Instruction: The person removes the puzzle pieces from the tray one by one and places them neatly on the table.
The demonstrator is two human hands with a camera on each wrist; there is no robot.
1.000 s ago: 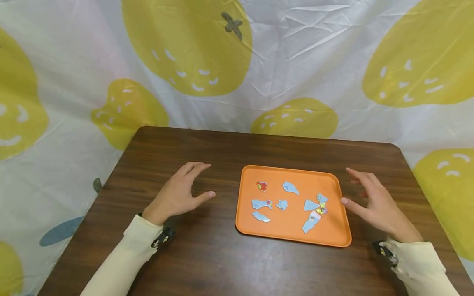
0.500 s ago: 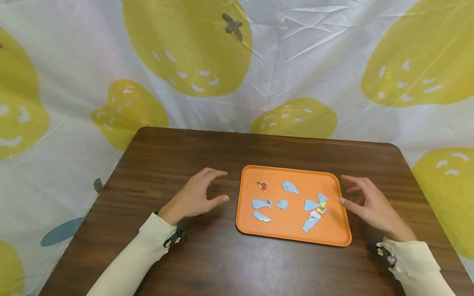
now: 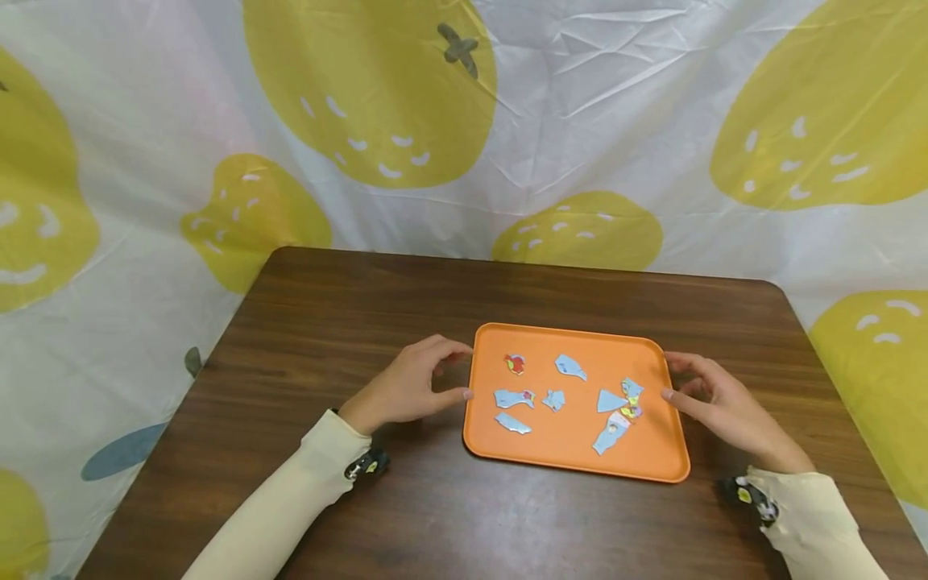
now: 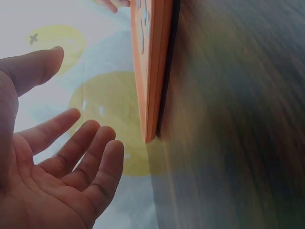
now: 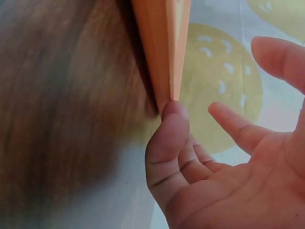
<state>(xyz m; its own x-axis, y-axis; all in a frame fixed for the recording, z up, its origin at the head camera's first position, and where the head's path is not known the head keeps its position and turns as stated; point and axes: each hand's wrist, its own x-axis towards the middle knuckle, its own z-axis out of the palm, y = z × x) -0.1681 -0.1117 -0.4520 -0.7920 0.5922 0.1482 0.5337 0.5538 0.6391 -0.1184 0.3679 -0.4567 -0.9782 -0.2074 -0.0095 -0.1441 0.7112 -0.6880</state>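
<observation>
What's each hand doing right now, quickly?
Left hand: open, holding nothing, beside the orange tray.
Right hand: open, at the tray's opposite edge; firm contact can't be told.

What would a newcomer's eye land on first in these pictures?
Probably the bright orange tray on the dark brown table, with light-blue pieces and a mostly red piece lying in it. The left hand is at its left edge, the right hand at its right. Behind hangs a whitish cloth with big yellow shapes.
</observation>
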